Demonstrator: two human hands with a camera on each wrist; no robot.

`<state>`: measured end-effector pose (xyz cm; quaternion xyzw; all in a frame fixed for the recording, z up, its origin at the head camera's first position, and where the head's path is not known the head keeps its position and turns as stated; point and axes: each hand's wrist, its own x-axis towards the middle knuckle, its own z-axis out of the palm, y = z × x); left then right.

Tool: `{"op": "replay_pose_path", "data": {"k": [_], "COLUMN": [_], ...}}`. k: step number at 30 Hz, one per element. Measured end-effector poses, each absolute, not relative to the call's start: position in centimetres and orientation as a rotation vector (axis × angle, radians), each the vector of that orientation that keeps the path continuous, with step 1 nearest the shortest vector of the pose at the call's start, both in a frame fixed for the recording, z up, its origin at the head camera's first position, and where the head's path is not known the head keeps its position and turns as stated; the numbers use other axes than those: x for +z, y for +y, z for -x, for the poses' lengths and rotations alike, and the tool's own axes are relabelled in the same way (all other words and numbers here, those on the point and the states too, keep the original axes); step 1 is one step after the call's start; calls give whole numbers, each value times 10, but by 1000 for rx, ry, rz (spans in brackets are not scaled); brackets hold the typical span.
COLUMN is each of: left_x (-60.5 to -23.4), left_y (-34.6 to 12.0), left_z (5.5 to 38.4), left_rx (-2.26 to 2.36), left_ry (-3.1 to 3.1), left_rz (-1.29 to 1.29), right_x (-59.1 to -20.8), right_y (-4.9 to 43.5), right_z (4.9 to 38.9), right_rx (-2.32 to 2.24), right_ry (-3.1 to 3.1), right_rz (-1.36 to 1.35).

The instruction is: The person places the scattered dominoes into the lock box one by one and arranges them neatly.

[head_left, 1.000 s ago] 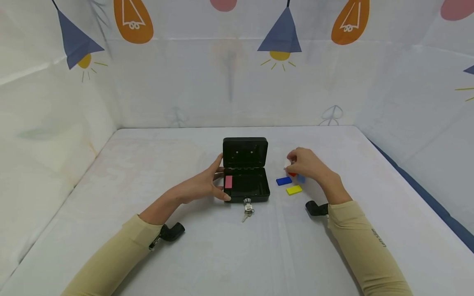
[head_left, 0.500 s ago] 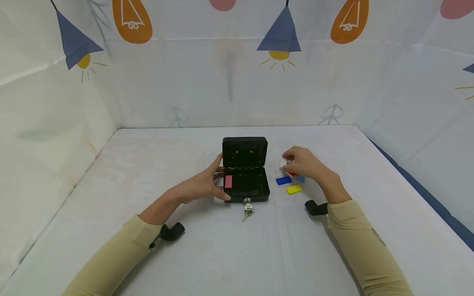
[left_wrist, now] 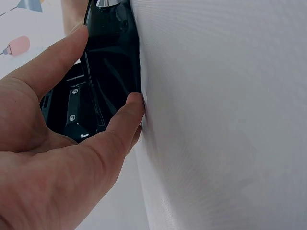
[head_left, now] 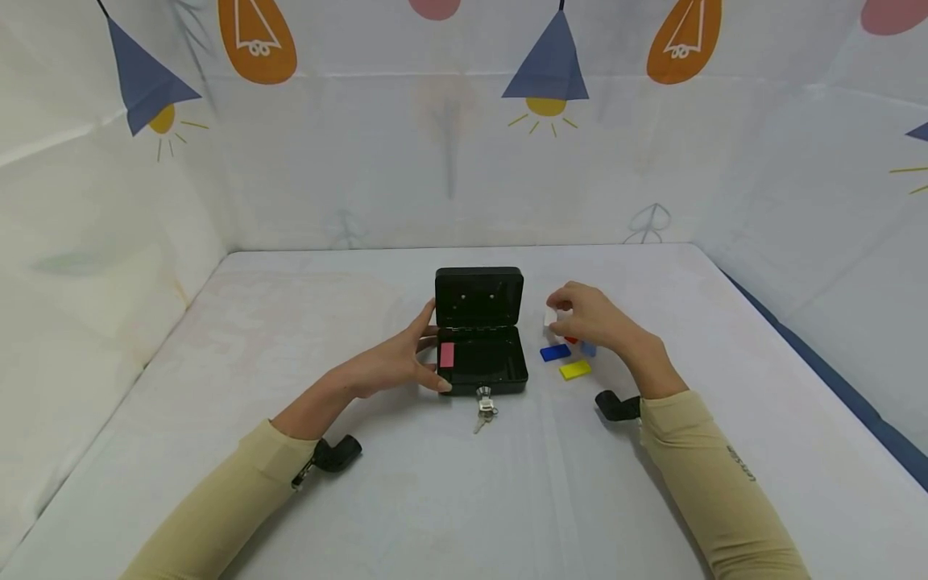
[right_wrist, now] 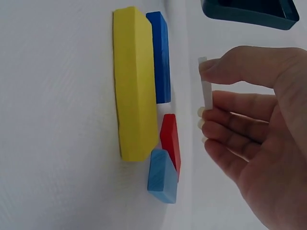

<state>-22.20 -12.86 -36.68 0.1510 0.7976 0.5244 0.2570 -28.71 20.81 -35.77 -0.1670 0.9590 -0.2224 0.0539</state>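
Observation:
A black metal cash box (head_left: 482,358) stands on the white table with its lid (head_left: 478,296) raised. One pink block (head_left: 447,355) lies inside at the left. My left hand (head_left: 387,362) rests along the box's left side, thumb at the front corner, fingers spread toward the lid. In the left wrist view its fingertips touch the dark metal. To the right of the box, my right hand (head_left: 596,316) pinches a thin white block (right_wrist: 207,91) between thumb and fingers, raised off the table. Below it lie blue (right_wrist: 161,57), yellow (right_wrist: 135,86), red (right_wrist: 171,141) and light blue (right_wrist: 163,177) blocks.
Keys (head_left: 485,412) hang from the lock at the box's front. A camera mount (head_left: 337,453) sits on the left wrist and another mount (head_left: 616,406) on the right. Printed white cloth (head_left: 449,161) surrounds the table at the back and sides.
My right hand has moved slightly left and away from the person, carrying the white block toward the box. The left hand and the box stay where they were.

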Motion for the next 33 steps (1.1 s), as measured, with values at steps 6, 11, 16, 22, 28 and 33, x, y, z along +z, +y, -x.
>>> {"op": "replay_pose_path", "data": {"k": [6, 11, 16, 22, 28, 33], "left_x": [-367, -367, -368, -371, -371, -370], "left_y": [-128, -128, -128, -129, -129, -128], "left_z": [223, 223, 223, 222, 223, 223], "left_rx": [1417, 1429, 1427, 1420, 1421, 1417], "left_ry": [2170, 2160, 2162, 2166, 2172, 2173], "left_rz": [-409, -409, -406, -407, -404, -403], "right_x": [-352, -347, -343, -340, -334, -333], "right_y": [205, 202, 200, 195, 189, 185], "right_z": [283, 281, 279, 275, 271, 269], "right_rx": [-672, -669, -673, -683, -679, -671], "right_ry": [2918, 2914, 2896, 2874, 2871, 2870], "right_rz": [554, 602, 634, 645, 693, 734]}}
